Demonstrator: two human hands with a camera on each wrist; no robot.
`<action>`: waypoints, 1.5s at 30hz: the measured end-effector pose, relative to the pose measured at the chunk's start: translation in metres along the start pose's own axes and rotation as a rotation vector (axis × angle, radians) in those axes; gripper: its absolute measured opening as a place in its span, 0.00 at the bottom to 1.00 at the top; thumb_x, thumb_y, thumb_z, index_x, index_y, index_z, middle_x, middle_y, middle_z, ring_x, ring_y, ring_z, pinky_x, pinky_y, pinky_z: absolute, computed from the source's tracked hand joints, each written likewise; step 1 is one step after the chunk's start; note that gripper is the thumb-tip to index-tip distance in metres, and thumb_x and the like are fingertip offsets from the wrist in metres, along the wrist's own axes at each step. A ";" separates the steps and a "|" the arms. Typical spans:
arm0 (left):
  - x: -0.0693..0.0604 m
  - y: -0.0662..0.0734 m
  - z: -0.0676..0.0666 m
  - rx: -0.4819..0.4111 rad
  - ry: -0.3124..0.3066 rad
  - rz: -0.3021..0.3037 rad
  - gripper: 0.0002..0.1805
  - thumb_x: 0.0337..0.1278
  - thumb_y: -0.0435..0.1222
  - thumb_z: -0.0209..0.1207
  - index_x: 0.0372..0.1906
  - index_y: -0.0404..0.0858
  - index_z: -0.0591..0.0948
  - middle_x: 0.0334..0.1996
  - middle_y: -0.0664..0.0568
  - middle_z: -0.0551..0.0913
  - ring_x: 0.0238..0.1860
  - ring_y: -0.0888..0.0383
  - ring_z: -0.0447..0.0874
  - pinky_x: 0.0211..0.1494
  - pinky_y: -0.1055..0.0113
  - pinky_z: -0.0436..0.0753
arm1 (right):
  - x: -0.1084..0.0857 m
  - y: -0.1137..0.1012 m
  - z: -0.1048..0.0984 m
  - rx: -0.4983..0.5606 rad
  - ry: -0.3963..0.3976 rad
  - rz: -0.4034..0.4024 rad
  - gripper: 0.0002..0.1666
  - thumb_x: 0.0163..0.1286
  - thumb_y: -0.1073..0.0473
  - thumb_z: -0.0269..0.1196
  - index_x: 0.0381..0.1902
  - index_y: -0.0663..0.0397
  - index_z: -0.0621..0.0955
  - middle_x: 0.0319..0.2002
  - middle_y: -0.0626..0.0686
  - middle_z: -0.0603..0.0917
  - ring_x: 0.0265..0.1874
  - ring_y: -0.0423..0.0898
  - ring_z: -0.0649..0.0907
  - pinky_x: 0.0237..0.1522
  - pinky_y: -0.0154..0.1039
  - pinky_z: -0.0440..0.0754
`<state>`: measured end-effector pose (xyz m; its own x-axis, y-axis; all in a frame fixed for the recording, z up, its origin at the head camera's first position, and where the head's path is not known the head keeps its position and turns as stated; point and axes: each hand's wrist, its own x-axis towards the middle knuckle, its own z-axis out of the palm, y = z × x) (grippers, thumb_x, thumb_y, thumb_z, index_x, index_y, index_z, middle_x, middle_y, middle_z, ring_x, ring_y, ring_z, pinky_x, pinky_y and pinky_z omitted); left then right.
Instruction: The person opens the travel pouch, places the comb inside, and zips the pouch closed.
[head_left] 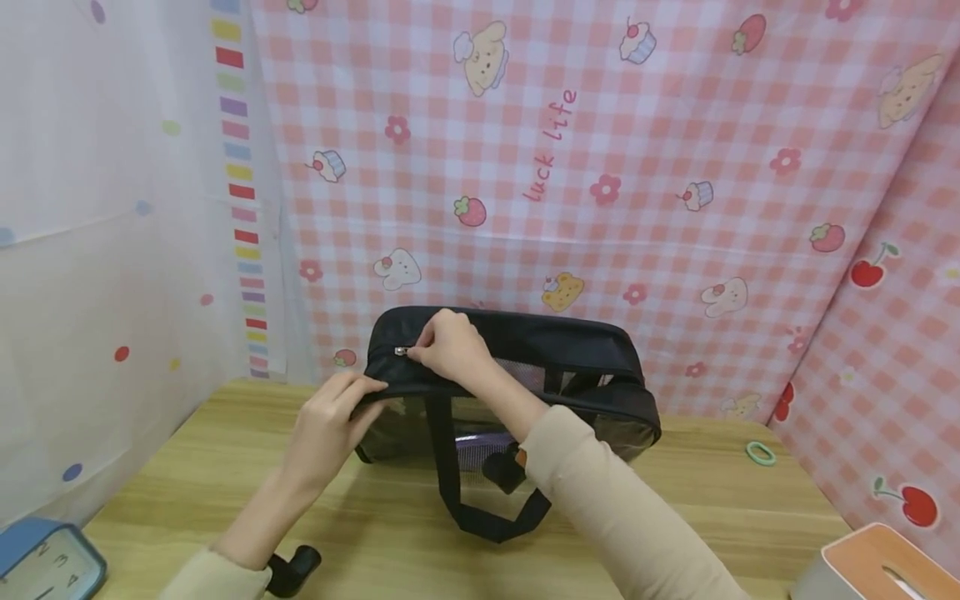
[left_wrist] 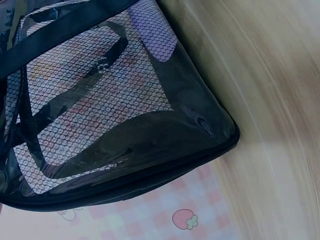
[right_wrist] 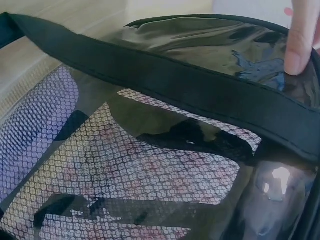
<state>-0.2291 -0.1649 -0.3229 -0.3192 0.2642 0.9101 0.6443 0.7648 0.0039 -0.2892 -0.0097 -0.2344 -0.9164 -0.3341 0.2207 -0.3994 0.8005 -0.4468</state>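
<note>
A black bag (head_left: 510, 329) with see-through and mesh panels stands on the table. My right hand (head_left: 453, 346) pinches the metal zipper pull (head_left: 401, 351) near the left end of its top. My left hand (head_left: 330, 421) grips the front top edge at the left corner, fingers above and thumb on the front. In the right wrist view one digit of that hand (right_wrist: 297, 55) presses the clear panel (right_wrist: 200, 42). A black handle (head_left: 450, 475) hangs over the front. Something purple (left_wrist: 152, 30) shows through the mesh in the left wrist view.
A blue clock (head_left: 56, 558) sits at the lower left, and an orange-topped tissue box (head_left: 885, 567) at the lower right. On the wooden table (head_left: 705, 500) lies a green ring (head_left: 761, 453). Patterned cloth (head_left: 675, 125) hangs close behind the bag.
</note>
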 end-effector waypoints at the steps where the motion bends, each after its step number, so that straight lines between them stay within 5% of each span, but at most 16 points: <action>1: 0.000 0.000 0.001 -0.001 0.000 -0.004 0.15 0.29 0.25 0.71 0.31 0.34 0.81 0.27 0.49 0.78 0.28 0.57 0.76 0.29 0.68 0.77 | -0.001 0.001 -0.002 0.010 0.001 0.014 0.10 0.58 0.53 0.66 0.25 0.53 0.86 0.29 0.50 0.86 0.23 0.42 0.80 0.22 0.32 0.76; 15: 0.001 0.007 0.005 0.001 -0.010 -0.087 0.13 0.32 0.25 0.71 0.30 0.33 0.82 0.28 0.47 0.78 0.30 0.55 0.78 0.29 0.65 0.79 | -0.012 0.027 -0.015 0.172 0.015 0.051 0.12 0.55 0.54 0.68 0.19 0.56 0.85 0.18 0.53 0.84 0.16 0.41 0.79 0.19 0.31 0.76; 27: 0.000 0.009 0.011 -0.024 0.053 -0.136 0.14 0.31 0.23 0.70 0.32 0.31 0.82 0.29 0.45 0.79 0.32 0.52 0.79 0.32 0.61 0.81 | -0.021 0.045 -0.030 0.169 0.031 0.107 0.11 0.55 0.54 0.68 0.21 0.57 0.86 0.20 0.54 0.85 0.17 0.43 0.80 0.20 0.32 0.77; 45: -0.001 0.007 0.008 0.008 0.041 -0.165 0.14 0.31 0.24 0.71 0.31 0.31 0.82 0.28 0.44 0.79 0.31 0.50 0.81 0.33 0.60 0.82 | -0.037 0.070 -0.046 0.143 0.074 0.146 0.12 0.56 0.53 0.67 0.20 0.55 0.85 0.21 0.52 0.85 0.19 0.41 0.81 0.21 0.31 0.76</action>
<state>-0.2301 -0.1550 -0.3277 -0.3915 0.1102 0.9136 0.5796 0.8006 0.1518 -0.2819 0.0815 -0.2343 -0.9624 -0.1784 0.2050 -0.2673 0.7572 -0.5960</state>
